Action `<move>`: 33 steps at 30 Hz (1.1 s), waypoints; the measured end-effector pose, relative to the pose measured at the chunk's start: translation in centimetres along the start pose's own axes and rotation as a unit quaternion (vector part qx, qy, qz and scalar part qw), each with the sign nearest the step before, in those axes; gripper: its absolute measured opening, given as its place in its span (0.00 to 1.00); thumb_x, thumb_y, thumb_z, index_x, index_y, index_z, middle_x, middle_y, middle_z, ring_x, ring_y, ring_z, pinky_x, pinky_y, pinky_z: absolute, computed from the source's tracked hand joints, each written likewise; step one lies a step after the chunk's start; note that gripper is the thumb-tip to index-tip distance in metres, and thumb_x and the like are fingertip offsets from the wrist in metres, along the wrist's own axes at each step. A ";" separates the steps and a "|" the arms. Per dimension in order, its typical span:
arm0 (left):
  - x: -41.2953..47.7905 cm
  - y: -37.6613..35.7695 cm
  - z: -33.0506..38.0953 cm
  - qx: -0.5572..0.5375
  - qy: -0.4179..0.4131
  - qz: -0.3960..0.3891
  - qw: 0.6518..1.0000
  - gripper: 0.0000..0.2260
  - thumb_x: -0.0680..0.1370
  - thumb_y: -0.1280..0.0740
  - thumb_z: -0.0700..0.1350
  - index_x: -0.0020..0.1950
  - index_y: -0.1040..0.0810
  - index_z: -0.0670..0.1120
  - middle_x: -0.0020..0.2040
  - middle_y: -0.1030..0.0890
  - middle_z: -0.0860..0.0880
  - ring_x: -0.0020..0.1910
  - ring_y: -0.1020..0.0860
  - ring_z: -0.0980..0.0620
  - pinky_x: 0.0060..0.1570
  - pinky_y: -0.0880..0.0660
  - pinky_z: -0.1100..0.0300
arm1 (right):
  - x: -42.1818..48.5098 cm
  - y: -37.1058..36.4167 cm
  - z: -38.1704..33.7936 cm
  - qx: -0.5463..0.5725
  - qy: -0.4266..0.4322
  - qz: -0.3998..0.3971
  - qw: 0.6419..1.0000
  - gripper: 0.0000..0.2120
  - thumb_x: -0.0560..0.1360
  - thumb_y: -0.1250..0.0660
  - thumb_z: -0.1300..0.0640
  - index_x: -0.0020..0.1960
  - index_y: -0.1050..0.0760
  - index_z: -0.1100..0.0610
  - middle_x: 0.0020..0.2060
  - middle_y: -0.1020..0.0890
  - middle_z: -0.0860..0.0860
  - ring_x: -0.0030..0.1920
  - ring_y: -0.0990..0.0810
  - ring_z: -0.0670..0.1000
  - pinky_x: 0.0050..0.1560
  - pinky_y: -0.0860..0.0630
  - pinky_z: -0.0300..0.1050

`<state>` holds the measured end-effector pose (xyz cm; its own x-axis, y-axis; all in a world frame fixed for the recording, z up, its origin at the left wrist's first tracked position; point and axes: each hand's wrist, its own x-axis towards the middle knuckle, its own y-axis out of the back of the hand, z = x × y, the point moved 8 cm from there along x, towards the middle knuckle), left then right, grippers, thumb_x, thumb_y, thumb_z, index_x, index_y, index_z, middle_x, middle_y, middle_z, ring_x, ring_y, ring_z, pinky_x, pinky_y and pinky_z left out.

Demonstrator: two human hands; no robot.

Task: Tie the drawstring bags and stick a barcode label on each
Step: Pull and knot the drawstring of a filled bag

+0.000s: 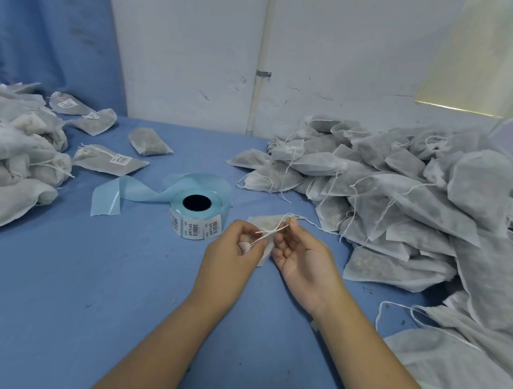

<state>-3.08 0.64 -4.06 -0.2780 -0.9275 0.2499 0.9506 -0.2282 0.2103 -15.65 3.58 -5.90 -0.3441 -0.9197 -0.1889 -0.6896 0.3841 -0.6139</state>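
Note:
A small white drawstring bag (266,223) lies between my hands at the table's middle. My left hand (231,251) pinches one end of its white drawstring (272,231), and my right hand (301,254) pinches the other end near the bag's neck. The two string ends cross between my fingertips. Just left of my hands stands a roll of barcode labels (196,217), with its blue backing strip (118,196) trailing off to the left.
A big heap of untied bags (419,196) fills the right side, spilling toward the front edge. Labelled, tied bags (109,159) lie in a pile at the left. Blue table cloth (85,288) stretches in front; a white wall stands behind.

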 end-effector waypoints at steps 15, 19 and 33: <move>-0.2 -0.1 0.8 -0.027 -0.031 -0.018 0.999 0.08 0.76 0.32 0.40 0.44 0.19 0.54 0.39 0.18 0.61 0.37 0.23 0.65 0.40 0.29 0.73 | -0.4 -0.6 0.2 -0.015 0.008 -0.030 0.999 0.07 0.79 0.38 0.60 0.44 0.23 0.59 0.36 0.18 0.51 0.34 0.22 0.46 0.34 0.26 0.36; 0.0 0.0 0.4 -0.039 -0.016 0.000 0.999 0.05 0.75 0.30 0.41 0.45 0.19 0.50 0.40 0.17 0.57 0.38 0.22 0.64 0.40 0.29 0.74 | -0.4 -0.6 0.2 -0.003 0.005 -0.023 1.000 0.06 0.79 0.38 0.60 0.45 0.24 0.59 0.38 0.19 0.51 0.34 0.23 0.47 0.34 0.25 0.36; 0.3 0.7 -0.4 -0.044 0.022 0.049 0.998 0.04 0.81 0.39 0.43 0.47 0.28 0.48 0.45 0.21 0.50 0.42 0.24 0.56 0.39 0.31 0.73 | -0.5 -1.1 0.4 -0.030 0.027 -0.032 0.999 0.08 0.79 0.40 0.64 0.42 0.28 0.62 0.33 0.25 0.53 0.33 0.29 0.49 0.33 0.25 0.38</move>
<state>-2.45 0.07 -4.25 -0.1794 -0.9582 0.2230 0.9817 -0.1597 0.1038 -14.46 3.60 -5.43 -0.3305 -0.9376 -0.1075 -0.7474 0.3296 -0.5769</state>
